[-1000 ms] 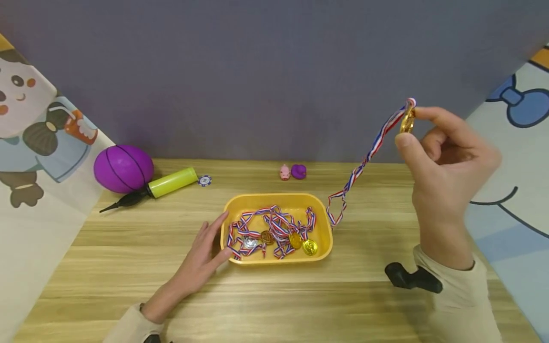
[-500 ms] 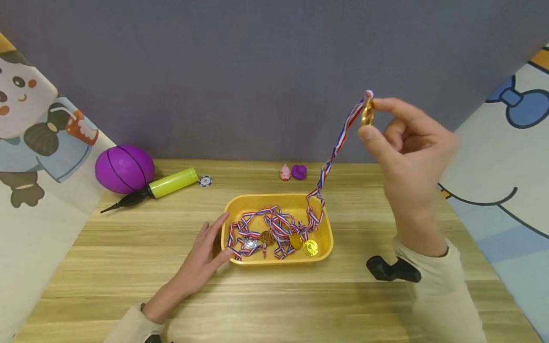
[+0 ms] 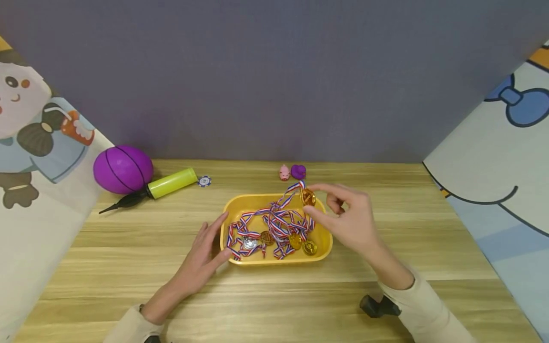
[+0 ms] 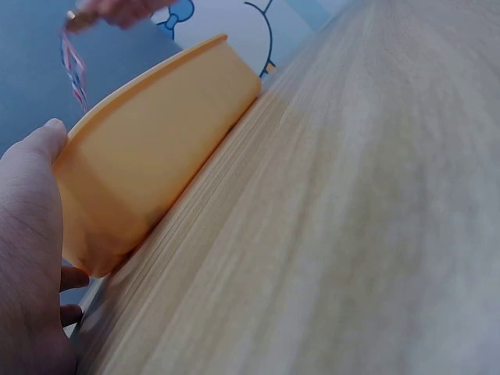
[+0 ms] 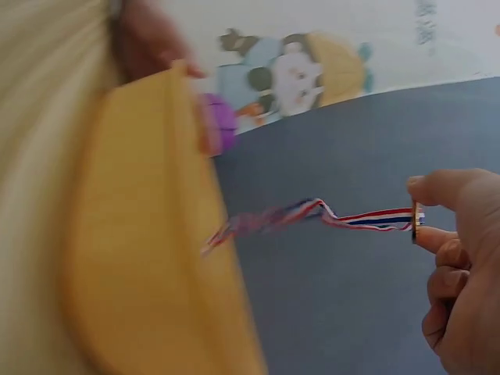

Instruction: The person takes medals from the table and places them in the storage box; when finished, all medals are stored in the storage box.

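Observation:
My right hand (image 3: pixel 349 216) pinches a gold medal (image 3: pixel 308 197) by its edges, thumb below and index finger above, over the right part of the yellow plastic basin (image 3: pixel 276 262). From the medal a red, white and blue ribbon (image 5: pixel 375 219) runs down into the basin. Inside lie tangled ribbons (image 3: pixel 280 224), a silver medal (image 3: pixel 250 243), a bronze-coloured medal (image 3: pixel 266 237) and two gold medals (image 3: pixel 310 247). My left hand (image 3: pixel 199 257) rests against the basin's left end, fingers fairly straight, its thumb at the rim in the left wrist view.
Behind the basin sit a small pink pig (image 3: pixel 284 172) and a purple duck (image 3: pixel 298 172). At the back left are a purple ball (image 3: pixel 123 169), a yellow-green hand pump (image 3: pixel 171 184) and a poker chip (image 3: pixel 204 181). A grey panel (image 3: pixel 274 81) borders the wooden table (image 3: pixel 274 305).
My right hand has moved left and down, carrying the gold medal from high at the right to just above the basin; its ribbon has sunk into the basin. My left hand has stayed put.

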`<state>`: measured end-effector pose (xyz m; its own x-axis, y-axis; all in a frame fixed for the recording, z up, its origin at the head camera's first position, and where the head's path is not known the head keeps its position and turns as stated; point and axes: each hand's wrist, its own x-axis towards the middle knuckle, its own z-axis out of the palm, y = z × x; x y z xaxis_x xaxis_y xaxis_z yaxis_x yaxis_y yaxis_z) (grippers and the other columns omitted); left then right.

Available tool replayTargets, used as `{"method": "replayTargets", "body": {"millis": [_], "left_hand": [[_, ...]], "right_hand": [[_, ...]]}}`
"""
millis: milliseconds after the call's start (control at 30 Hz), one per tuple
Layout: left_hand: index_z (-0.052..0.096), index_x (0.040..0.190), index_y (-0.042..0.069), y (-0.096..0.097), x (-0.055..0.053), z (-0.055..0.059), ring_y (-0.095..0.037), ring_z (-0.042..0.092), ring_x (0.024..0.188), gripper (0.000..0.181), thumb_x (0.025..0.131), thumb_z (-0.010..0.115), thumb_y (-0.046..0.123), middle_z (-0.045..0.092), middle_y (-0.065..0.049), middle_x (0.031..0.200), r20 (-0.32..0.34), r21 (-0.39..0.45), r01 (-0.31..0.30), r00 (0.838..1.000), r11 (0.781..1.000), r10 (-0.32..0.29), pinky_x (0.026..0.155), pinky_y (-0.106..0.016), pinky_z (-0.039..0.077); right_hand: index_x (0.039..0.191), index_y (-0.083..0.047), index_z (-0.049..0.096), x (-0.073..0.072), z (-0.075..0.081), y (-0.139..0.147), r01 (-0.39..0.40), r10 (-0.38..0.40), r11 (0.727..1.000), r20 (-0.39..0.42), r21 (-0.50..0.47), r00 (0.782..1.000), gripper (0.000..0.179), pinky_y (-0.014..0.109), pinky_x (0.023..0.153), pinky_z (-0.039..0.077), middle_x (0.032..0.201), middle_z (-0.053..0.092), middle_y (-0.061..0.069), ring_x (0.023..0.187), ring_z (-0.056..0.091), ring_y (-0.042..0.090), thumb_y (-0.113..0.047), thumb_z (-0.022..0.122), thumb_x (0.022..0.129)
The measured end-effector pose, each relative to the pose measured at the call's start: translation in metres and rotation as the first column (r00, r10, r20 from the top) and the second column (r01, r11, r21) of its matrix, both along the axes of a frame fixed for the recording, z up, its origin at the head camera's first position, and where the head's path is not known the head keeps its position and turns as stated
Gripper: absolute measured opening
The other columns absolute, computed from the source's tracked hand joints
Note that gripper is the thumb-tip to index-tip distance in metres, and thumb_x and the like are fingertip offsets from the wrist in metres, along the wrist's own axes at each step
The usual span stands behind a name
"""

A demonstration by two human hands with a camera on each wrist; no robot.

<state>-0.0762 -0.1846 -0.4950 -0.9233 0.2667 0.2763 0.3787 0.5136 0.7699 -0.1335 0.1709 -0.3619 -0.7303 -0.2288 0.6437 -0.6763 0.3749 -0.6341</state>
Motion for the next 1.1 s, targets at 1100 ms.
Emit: {"method": "replayTargets", "body": {"millis": [1100], "left_hand": [[0.026, 0.178, 0.022, 0.000, -0.003, -0.001, -0.054, 0.033, 0.161, 0.078, 0.111, 0.065, 0.038, 0.040, -0.020, 0.176, -0.047, 0.006, 0.021, 0.999, 1.000, -0.020, 0.133, -0.076, 0.008]], "right_hand": [[0.112, -0.006, 0.087, 0.009, -0.080, 0.028, 0.113, -0.092, 0.934, -0.078, 0.338, 0.993, 0.032, 0.029, 0.067, 0.036, 0.066, 0.048, -0.005, 0.065, 0.034, 0.001, -0.003, 0.095, 0.081]]}}
